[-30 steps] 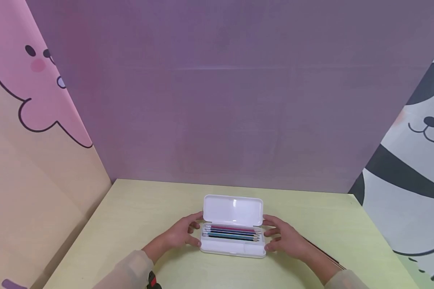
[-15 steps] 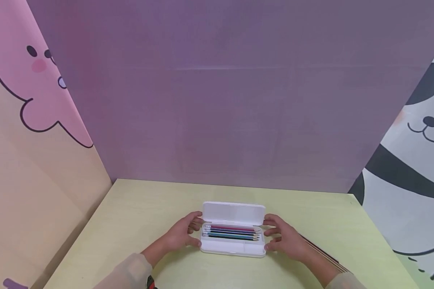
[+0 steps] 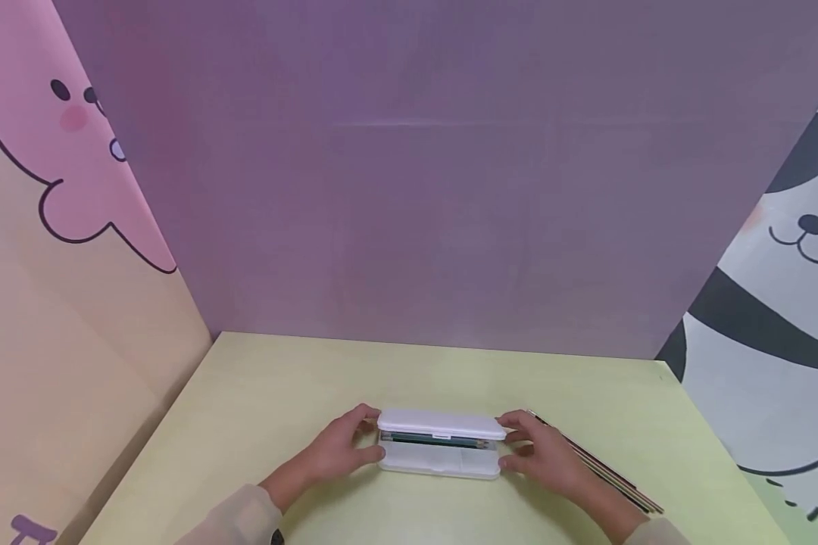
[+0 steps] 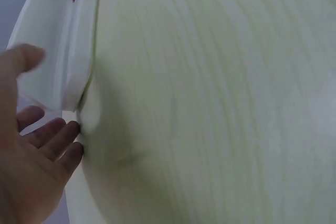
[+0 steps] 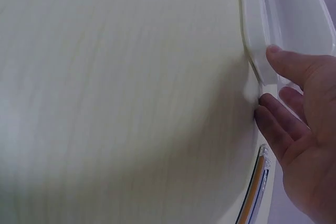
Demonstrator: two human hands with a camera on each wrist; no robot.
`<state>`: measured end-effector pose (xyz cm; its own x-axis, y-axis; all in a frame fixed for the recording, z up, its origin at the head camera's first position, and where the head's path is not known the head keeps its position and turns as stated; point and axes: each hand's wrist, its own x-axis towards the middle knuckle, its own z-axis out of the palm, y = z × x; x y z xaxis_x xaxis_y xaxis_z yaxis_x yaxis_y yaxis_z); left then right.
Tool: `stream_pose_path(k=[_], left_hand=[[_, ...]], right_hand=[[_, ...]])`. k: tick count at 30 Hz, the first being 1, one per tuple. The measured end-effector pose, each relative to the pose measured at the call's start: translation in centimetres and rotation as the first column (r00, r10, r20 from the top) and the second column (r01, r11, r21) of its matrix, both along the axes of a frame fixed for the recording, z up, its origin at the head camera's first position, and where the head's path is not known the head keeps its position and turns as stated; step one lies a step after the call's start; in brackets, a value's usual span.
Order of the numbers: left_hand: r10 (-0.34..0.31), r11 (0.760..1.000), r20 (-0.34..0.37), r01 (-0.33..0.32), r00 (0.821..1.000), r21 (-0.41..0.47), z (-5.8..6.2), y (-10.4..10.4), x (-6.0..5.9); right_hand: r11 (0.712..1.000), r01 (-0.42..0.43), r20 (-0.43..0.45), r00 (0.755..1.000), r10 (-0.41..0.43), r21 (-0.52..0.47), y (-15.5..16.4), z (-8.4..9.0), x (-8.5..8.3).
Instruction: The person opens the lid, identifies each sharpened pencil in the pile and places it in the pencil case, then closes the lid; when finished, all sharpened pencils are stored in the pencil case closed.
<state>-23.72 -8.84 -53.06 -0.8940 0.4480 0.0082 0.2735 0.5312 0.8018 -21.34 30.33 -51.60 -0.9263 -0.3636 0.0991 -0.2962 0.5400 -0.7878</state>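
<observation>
A white plastic pencil case (image 3: 440,459) rests on the table, its hinged lid (image 3: 441,421) tilted forward over the base, leaving a gap at the front. Teal pencils (image 3: 436,439) show in that gap; the lid hides the back of the tray. My left hand (image 3: 337,448) is at the case's left end, its fingers beside the lid and thumb beside the base. On the opposite end, my right hand (image 3: 541,458) touches the case with its thumb (image 5: 283,61). In both wrist views the fingers are extended and loosely bent, not wrapped round the case.
Several loose pencils (image 3: 610,477) lie slanted on the table beneath and beside my right forearm. The pale wooden table (image 3: 300,363) ends at a purple back panel (image 3: 436,227). Side panels printed with a pink figure (image 3: 88,189) and a panda (image 3: 791,318) stand left and right.
The lid has swung from standing upright down and forward over the pencils, hiding most of them. My hands have stayed at the case's two ends, with the fingers following the lid slightly.
</observation>
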Motion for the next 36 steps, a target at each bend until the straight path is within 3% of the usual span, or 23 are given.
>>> stream_pose_path(k=[5, 9, 14, 19, 26, 36], left_hand=[[0.002, 0.998, 0.032, -0.004, 0.999, 0.056, 0.5, 0.1, 0.0], [-0.006, 0.999, 0.013, 0.006, 1.0, 0.051, 0.6, 0.0, 0.0], [-0.016, 1.0, -0.012, 0.016, 1.0, -0.007, 0.5, 0.0, -0.3], [-0.026, 0.993, -0.042, 0.021, 0.999, -0.117, 0.1, 0.1, -0.7], [-0.029, 0.986, -0.049, 0.021, 0.998, -0.166, -0.5, -0.1, -0.2], [-0.028, 0.975, -0.094, 0.007, 0.995, -0.22, -0.3, 0.1, 0.1]], right_hand=[[0.997, -0.059, 0.0, 0.998, 0.059, 0.045, 0.3, 0.5, 0.4], [0.995, -0.084, -0.004, 0.996, 0.084, 0.058, 0.3, 0.5, 0.7], [0.994, -0.083, -0.007, 0.996, 0.083, 0.07, 0.5, 0.4, 0.1], [0.993, -0.102, 0.079, 0.992, 0.097, 0.055, 0.8, 0.7, -0.7], [0.968, -0.048, 0.062, 0.998, 0.034, 0.248, 0.1, 1.1, -0.2], [0.932, -0.02, 0.038, 0.999, 0.007, 0.362, -0.1, 1.6, 0.0]])
